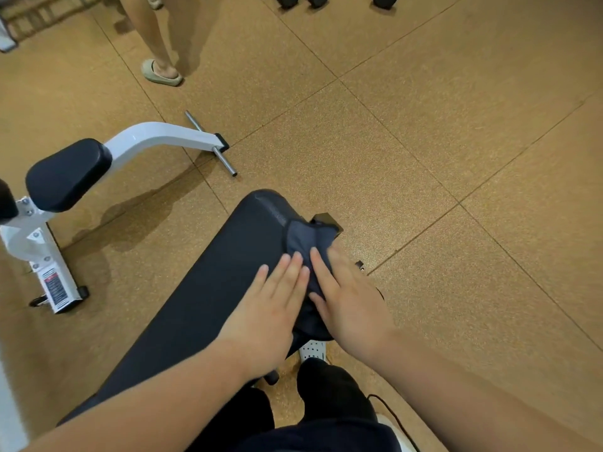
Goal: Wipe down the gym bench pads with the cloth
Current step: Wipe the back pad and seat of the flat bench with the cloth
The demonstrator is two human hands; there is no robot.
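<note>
A long black bench pad (208, 285) runs from the lower left up to the frame's middle. A dark blue-grey cloth (308, 243) lies over the pad's far right edge and hangs down its side. My left hand (270, 308) lies flat on the pad, fingers apart, its fingertips touching the cloth's left edge. My right hand (349, 298) presses flat on the cloth with spread fingers, slightly blurred. The lower part of the cloth is hidden between my hands.
A white-framed bench with a small black pad (67, 174) and a steel crossbar (212, 143) stands at the left. Another person's legs and a sandal (162, 72) are at the top left. Dark weights (316, 0) sit at the top edge. Brown tiled floor surrounds everything.
</note>
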